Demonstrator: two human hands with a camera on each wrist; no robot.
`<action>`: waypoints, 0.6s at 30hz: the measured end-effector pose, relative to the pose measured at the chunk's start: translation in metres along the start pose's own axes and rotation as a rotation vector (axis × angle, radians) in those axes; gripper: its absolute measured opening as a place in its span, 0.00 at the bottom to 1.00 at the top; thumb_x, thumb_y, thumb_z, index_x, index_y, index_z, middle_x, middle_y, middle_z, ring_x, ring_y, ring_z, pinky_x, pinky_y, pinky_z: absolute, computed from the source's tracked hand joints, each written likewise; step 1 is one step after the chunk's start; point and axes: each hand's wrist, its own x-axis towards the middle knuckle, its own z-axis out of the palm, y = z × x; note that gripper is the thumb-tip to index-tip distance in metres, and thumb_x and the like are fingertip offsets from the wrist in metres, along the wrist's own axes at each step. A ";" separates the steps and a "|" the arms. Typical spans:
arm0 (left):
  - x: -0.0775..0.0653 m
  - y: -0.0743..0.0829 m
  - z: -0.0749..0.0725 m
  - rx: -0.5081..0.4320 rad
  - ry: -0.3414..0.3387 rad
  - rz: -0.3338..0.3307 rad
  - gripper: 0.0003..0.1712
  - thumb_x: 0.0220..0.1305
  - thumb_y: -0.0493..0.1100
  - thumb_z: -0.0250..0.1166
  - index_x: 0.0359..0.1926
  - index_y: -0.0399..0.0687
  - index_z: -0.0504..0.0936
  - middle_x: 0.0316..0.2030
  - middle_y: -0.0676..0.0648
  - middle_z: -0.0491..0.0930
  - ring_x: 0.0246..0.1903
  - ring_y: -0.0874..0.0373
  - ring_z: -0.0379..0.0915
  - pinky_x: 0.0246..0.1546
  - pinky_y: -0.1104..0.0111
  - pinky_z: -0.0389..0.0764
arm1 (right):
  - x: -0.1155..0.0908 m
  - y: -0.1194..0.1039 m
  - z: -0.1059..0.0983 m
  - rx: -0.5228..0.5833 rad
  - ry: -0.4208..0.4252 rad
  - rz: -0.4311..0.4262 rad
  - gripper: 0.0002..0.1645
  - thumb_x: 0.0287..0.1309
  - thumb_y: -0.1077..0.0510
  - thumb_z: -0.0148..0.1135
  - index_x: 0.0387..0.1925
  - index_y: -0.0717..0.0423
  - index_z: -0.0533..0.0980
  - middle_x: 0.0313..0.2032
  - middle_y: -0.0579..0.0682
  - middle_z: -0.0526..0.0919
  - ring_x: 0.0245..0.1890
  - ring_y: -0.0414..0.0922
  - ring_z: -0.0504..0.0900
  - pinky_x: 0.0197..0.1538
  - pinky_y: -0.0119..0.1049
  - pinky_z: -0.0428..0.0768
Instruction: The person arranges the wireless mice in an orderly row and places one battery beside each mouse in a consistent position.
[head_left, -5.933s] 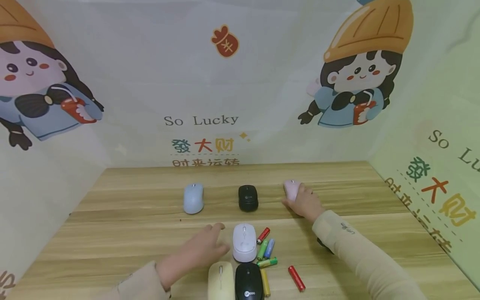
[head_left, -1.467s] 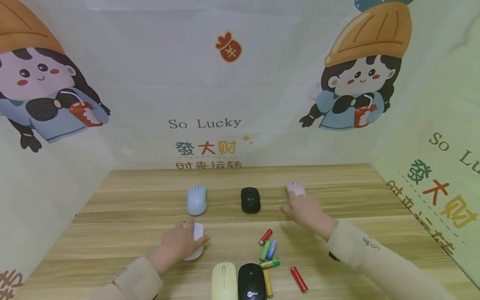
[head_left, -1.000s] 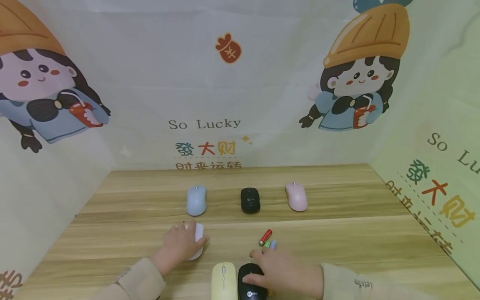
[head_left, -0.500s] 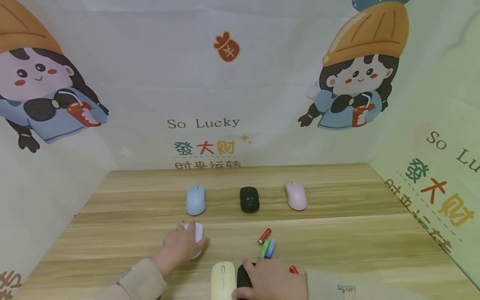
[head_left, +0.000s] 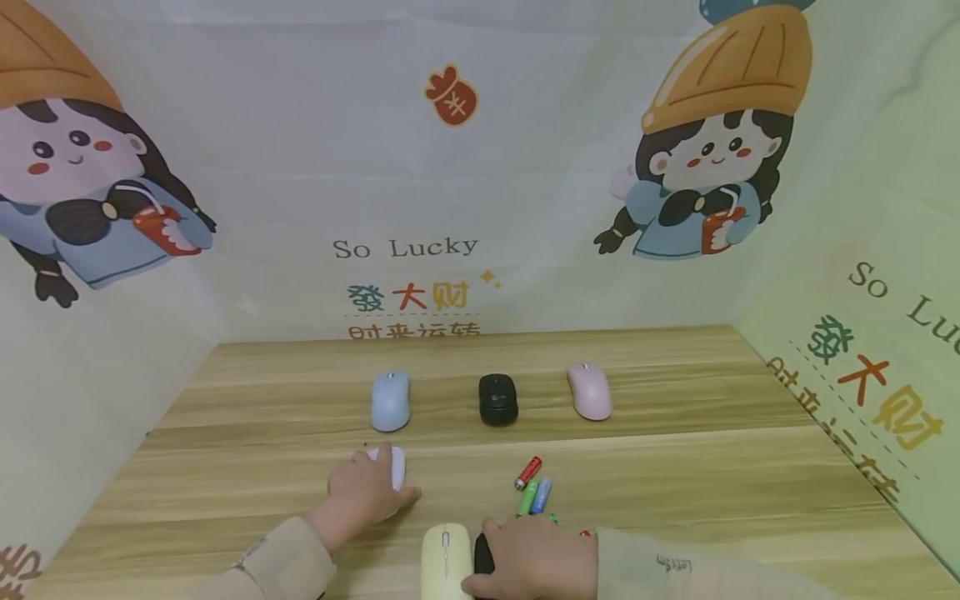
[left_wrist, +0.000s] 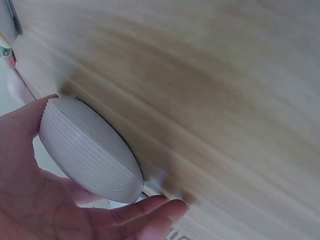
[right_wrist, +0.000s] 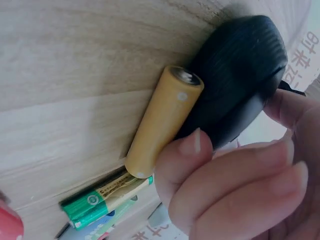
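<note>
On the far white printed backdrop (head_left: 540, 192) we read "So Lucky" in grey, then "發大财" in teal, red and yellow, then brown "时来运转", its foot cut off by the striped wooden tabletop (head_left: 712, 483). Higher up, we see a pale yen-like sign on a rounded red money bag (head_left: 451, 96). On the right pale-green printed backdrop (head_left: 840, 200) we find these lines again, "So Luc" running out of view. The lettering on the right beige sleeve (head_left: 697, 571) and the green-and-gold cylindrical battery (right_wrist: 102, 200) we cannot fully read.
</note>
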 end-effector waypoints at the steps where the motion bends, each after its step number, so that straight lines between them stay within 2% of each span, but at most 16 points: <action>1: 0.000 0.000 0.000 0.002 -0.007 -0.001 0.50 0.50 0.66 0.62 0.61 0.33 0.62 0.40 0.26 0.72 0.31 0.39 0.74 0.25 0.54 0.77 | 0.000 0.001 -0.001 0.014 -0.016 -0.005 0.32 0.43 0.30 0.59 0.41 0.49 0.74 0.25 0.48 0.77 0.23 0.45 0.74 0.27 0.43 0.74; 4: 0.000 0.000 0.000 0.005 -0.010 -0.006 0.50 0.49 0.67 0.62 0.61 0.33 0.63 0.40 0.26 0.72 0.31 0.40 0.74 0.24 0.55 0.76 | -0.001 0.002 -0.003 0.044 -0.027 -0.028 0.27 0.41 0.34 0.61 0.36 0.49 0.73 0.22 0.48 0.75 0.21 0.45 0.72 0.24 0.41 0.72; 10: -0.001 0.000 0.000 -0.002 0.012 -0.006 0.50 0.48 0.66 0.63 0.60 0.33 0.64 0.40 0.25 0.72 0.30 0.39 0.74 0.23 0.55 0.76 | 0.000 -0.001 -0.001 0.006 -0.009 0.020 0.29 0.37 0.31 0.61 0.32 0.48 0.71 0.22 0.50 0.74 0.22 0.48 0.73 0.24 0.45 0.72; 18: 0.001 0.001 0.002 0.010 0.006 0.001 0.50 0.49 0.67 0.62 0.61 0.33 0.63 0.40 0.25 0.72 0.29 0.40 0.74 0.22 0.55 0.76 | 0.002 -0.002 -0.002 -0.012 0.001 -0.018 0.24 0.39 0.36 0.62 0.29 0.50 0.70 0.19 0.50 0.73 0.19 0.47 0.71 0.21 0.39 0.70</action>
